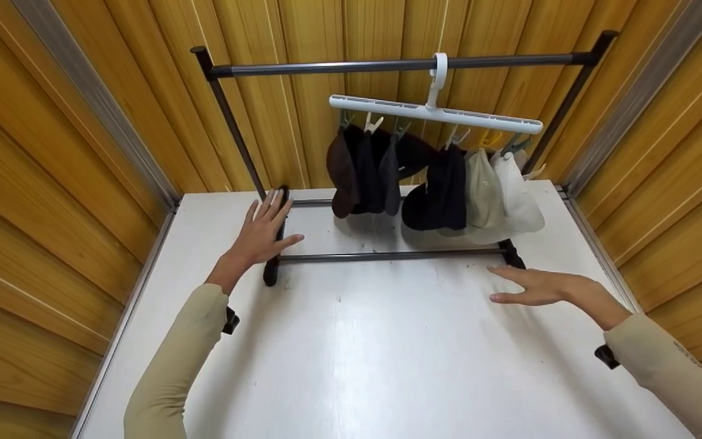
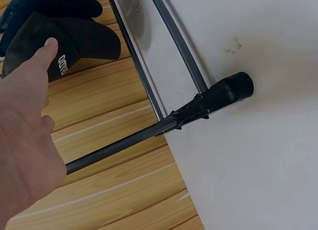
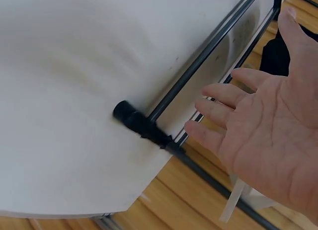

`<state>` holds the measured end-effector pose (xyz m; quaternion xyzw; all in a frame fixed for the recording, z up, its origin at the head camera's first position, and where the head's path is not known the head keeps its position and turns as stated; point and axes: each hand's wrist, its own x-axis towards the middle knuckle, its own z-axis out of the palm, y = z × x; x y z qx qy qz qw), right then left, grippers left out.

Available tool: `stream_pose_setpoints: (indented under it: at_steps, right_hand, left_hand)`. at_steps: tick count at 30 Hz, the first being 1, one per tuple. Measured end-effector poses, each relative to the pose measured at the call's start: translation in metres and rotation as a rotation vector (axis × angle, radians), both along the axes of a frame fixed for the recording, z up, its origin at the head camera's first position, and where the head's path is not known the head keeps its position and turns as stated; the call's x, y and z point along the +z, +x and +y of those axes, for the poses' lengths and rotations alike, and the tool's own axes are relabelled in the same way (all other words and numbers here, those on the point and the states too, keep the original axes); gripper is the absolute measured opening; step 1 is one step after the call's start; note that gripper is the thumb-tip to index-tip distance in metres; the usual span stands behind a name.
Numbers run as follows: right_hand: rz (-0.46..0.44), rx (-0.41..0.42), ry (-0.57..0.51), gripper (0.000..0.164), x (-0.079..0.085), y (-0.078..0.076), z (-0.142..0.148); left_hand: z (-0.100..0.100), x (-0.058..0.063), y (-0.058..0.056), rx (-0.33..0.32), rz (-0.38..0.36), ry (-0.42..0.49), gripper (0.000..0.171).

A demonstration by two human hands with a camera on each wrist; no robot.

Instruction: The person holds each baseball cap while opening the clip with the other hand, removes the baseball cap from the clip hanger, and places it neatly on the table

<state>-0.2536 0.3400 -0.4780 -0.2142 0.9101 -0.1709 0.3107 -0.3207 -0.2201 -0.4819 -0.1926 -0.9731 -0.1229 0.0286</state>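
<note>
My left hand [image 1: 258, 235] is spread, its fingers straight, in front of the left foot of a dark metal garment rack [image 1: 326, 68]. My right hand [image 1: 537, 286] hovers near the rack's right foot, fingers extended and holding nothing. A white clip hanger [image 1: 387, 107] hooks over the top rail and tilts down to the right. Clothespins on it hold several caps: a brown one [image 1: 342, 177], dark ones, a beige one [image 1: 483, 189] and a white one [image 1: 512, 189]. White lettering marks a dark cap [image 2: 94, 41] in the left wrist view, behind my thumb.
The rack stands at the back of a white tabletop [image 1: 351, 353]. Wood-patterned panels [image 1: 40, 183] with grey metal corner strips enclose it on the back and both sides. Two lower crossbars, including the front one [image 1: 387, 256], join the rack's feet.
</note>
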Motion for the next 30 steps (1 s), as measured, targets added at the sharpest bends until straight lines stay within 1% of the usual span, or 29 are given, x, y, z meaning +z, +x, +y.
stream_pose_setpoints:
  at_steps: [4, 9, 13, 15, 17, 19, 21, 23, 25, 27, 30]
  right_hand:
    - [0.016, 0.012, -0.022, 0.088, 0.002, -0.001, -0.014]
    - [0.034, 0.028, -0.042, 0.086, 0.004, -0.013, -0.037]
    - [0.066, 0.064, -0.067, 0.082, 0.000, -0.020, -0.055]
    - [0.074, 0.080, -0.074, 0.079, -0.002, -0.024, -0.065]
    - [0.076, 0.097, -0.077, 0.078, -0.003, -0.030, -0.076]
    - [0.066, 0.104, -0.084, 0.076, -0.004, -0.039, -0.089]
    - [0.067, 0.128, -0.100, 0.075, -0.005, -0.047, -0.103]
    - [0.056, 0.153, -0.115, 0.072, -0.007, -0.055, -0.117]
    - [0.053, 0.184, -0.131, 0.069, -0.010, -0.061, -0.130]
    - [0.059, 0.212, -0.142, 0.066, -0.014, -0.065, -0.143]
    - [0.086, 0.231, -0.173, 0.062, -0.015, -0.068, -0.161]
  left_hand:
    - [0.013, 0.009, -0.009, -0.033, -0.006, 0.005, 0.083]
    - [0.029, 0.020, -0.021, -0.079, -0.014, -0.010, 0.071]
    - [0.040, 0.030, -0.026, -0.094, -0.023, -0.041, 0.059]
    - [0.046, 0.036, -0.029, -0.085, -0.033, -0.069, 0.059]
    - [0.052, 0.043, -0.033, -0.079, -0.029, -0.102, 0.062]
    - [0.057, 0.051, -0.038, -0.082, 0.000, -0.125, 0.065]
    - [0.063, 0.058, -0.044, -0.089, 0.040, -0.121, 0.066]
    - [0.070, 0.062, -0.051, -0.091, 0.068, -0.086, 0.065]
    - [0.077, 0.065, -0.057, -0.079, 0.080, -0.013, 0.063]
    - [0.084, 0.066, -0.062, -0.051, 0.078, 0.082, 0.062]
    - [0.093, 0.068, -0.071, 0.004, 0.075, 0.271, 0.063]
